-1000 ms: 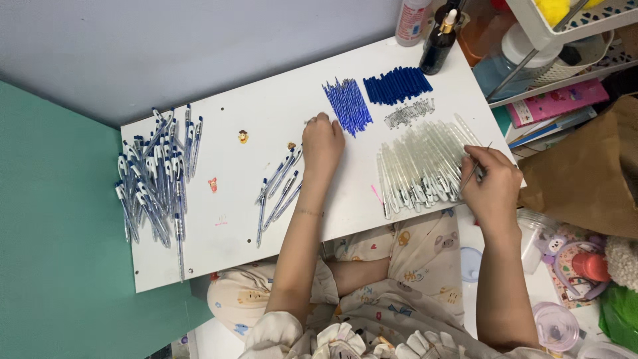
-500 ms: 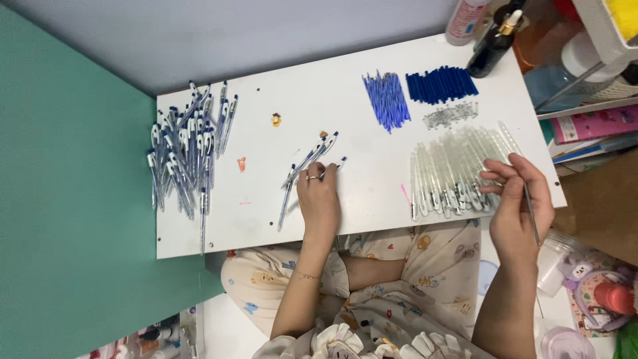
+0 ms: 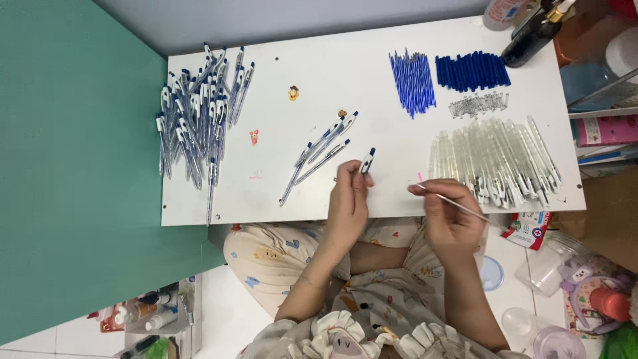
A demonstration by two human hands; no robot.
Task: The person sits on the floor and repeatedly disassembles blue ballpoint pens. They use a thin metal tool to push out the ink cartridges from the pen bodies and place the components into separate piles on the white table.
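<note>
Head view: pen parts in hand over the white bench [image 3: 279, 193].
Left hand [image 3: 349, 203] closed on a blue-and-white pen cap [image 3: 367, 161] at the near bench edge. Right hand [image 3: 448, 213] pinches a thin clear tube [image 3: 458, 206], just beside the row of clear barrels [image 3: 495, 159]. Assembled pens [image 3: 196, 116] lie far left.

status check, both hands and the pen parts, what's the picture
Left hand pinching a blue-and-white pen cap. Right hand holding a clear pen barrel. Hands apart, nothing between them.
</note>
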